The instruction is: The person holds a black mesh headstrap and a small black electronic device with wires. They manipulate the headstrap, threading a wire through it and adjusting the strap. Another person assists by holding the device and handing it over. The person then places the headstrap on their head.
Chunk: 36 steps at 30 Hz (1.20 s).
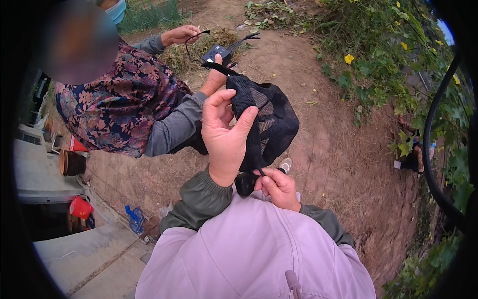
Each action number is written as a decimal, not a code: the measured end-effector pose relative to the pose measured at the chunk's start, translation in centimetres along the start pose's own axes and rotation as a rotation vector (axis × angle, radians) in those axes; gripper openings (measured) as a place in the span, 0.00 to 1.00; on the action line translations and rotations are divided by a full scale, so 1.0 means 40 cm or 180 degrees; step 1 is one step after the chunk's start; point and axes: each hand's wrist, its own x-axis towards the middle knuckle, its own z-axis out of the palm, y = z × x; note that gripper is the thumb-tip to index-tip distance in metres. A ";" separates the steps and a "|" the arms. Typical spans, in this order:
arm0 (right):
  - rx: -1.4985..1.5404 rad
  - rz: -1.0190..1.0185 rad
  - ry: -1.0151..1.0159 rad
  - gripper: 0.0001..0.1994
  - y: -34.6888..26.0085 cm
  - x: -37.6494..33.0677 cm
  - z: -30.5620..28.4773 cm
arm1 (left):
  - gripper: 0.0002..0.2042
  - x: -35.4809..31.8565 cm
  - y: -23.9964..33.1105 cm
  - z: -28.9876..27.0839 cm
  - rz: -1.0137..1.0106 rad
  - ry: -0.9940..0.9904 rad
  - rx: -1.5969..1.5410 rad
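**Both hands on a black mesh bag, a second person at its far end**

From my remote seat I see my left hand point(225, 134) raised, palm toward the camera, its fingers curled over the upper edge of a black mesh bag point(269, 124). The thumb presses the mesh from the near side, so the hand is gripping the fabric rather than lying flat on it. The bag hangs just to the right of that hand and sags below the fingertips.

Below and slightly right of it, my right hand point(279, 187) is closed in a pinch on the bag's lower end, where a dark drawstring comes out. Touching its left side is a small round black knob point(245, 183); I cannot tell whether it is a toggle or a cap.

Beyond my left hand, a black strap point(219, 68) runs from the top of the bag to another person's hand point(215, 79), which is just above my fingertips. A small dark box point(217, 52) sits just past it. Farther off and left, that person's other hand point(179, 35) holds a thin black cord.

Under everything is bare brown earth point(323, 149). Well right of my hands grow green vines with yellow flowers point(348, 59). Far to the left lie a red bucket point(79, 207) and a blue plastic bottle point(134, 218).
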 end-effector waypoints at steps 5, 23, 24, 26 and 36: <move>-0.0066 0.0212 -0.0039 0.10 -0.012 0.014 -0.002 | 0.18 -0.004 -0.016 -0.004 0.0245 -0.0105 0.0370; -0.0615 -0.0435 0.0273 0.04 -0.362 0.240 -0.079 | 0.17 0.012 0.062 0.005 0.1138 -0.1828 0.2200; -0.0607 -0.0370 0.0201 0.04 -0.364 0.242 -0.080 | 0.16 0.012 0.062 0.000 0.1160 -0.1874 0.2237; -0.1419 -0.0464 0.0035 0.03 -0.372 0.244 -0.084 | 0.14 0.012 0.056 -0.014 0.1204 -0.1972 0.2302; -0.0563 0.0847 -0.0465 0.05 -0.405 0.277 -0.134 | 0.15 -0.001 0.039 -0.047 -0.0337 -0.2019 0.1804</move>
